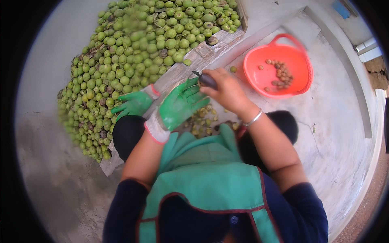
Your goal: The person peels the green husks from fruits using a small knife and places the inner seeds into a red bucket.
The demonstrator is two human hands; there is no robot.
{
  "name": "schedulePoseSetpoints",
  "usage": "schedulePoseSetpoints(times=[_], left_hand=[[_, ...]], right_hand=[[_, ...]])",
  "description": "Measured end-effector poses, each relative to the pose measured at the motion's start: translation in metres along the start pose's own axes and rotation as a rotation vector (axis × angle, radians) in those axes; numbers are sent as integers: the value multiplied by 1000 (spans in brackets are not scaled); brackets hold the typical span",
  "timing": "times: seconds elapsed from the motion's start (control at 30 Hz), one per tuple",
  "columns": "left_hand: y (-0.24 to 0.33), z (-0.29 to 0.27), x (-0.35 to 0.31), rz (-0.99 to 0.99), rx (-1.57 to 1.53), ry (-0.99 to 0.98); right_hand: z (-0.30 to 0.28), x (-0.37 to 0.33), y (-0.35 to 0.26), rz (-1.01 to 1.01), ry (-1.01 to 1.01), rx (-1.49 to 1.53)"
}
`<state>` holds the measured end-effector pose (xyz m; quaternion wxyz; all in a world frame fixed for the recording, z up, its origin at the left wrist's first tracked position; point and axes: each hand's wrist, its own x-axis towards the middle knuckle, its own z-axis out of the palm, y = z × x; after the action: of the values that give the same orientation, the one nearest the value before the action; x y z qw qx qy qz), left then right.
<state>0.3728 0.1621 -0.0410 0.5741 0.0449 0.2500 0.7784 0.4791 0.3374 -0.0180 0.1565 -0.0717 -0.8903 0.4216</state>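
Note:
My left hand (178, 106) wears a green-coated work glove with a pale, pink-edged cuff. Its palm faces up and the fingers stretch toward my right hand, with nothing lying in it. My bare right hand (227, 90), a silver bangle at its wrist, grips a small knife (208, 82) by the dark, rounded handle. The short hooked blade points left, just beyond the gloved fingertips; whether they touch is unclear. A second green glove (137, 103) lies by my left knee, against the heap of green-husked walnuts (133, 60).
A wooden board (210, 50) borders the heap on its right. At the right, a red plastic basket (302, 71) contains several brown shelled-out walnuts (283, 76). Cut green husk pieces (202, 121) lie on the floor between my knees. One green walnut (233, 69) sits near the basket.

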Motion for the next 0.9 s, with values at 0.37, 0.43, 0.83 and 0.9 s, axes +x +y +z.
schedulePoseSetpoints(times=[0.37,0.43,0.83,0.9], left_hand=[[3,-21,13,159,-41,-104],[9,-22,15,177,-89,-85],[16,-48,19,268,20,-101],[16,-54,19,290,55,-79]], right_hand=[[12,14,-5,214,166,111],[10,14,4,237,113,166],[33,2,-12,-98,59,-257],[37,-3,-12,-86,47,-224]])
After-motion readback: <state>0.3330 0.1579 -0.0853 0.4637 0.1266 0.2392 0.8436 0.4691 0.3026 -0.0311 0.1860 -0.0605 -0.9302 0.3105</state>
